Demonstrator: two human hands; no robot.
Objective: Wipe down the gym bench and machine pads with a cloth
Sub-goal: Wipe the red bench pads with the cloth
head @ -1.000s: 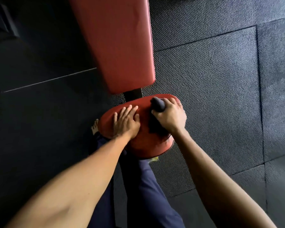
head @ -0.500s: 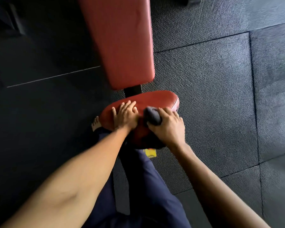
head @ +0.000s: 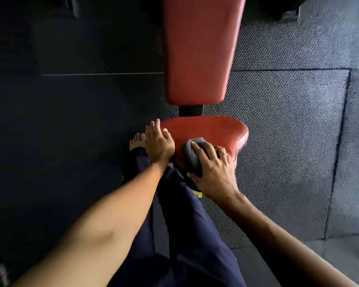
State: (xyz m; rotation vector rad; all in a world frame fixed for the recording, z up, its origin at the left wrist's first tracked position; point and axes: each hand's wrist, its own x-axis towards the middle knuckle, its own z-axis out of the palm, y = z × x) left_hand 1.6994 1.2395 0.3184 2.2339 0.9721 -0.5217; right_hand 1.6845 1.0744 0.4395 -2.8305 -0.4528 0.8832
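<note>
Looks straight down on a red seat (head: 207, 128), with a long red backrest (head: 199, 48) beyond it and a black bar (head: 191, 110) between the two. Grips a bunched grey cloth (head: 192, 157) in the right hand (head: 212, 168), fingers curled over the top and thumb hooked round the near side. Holds the cloth at the seat's near edge, a little left of its middle. Shows the cloth bulging out ahead and to the left of the fingers, pressed on the pad and partly over the rim. Wears a ring (head: 226, 154) on that hand. Rests the left hand (head: 159, 143) flat on the seat's left corner, fingers straight and together, just beside the cloth but apart from it. Stands in dark blue trousers (head: 187, 235) on black rubber matting (head: 288, 121), with a bare foot (head: 136, 141) just left of the left hand.
</note>
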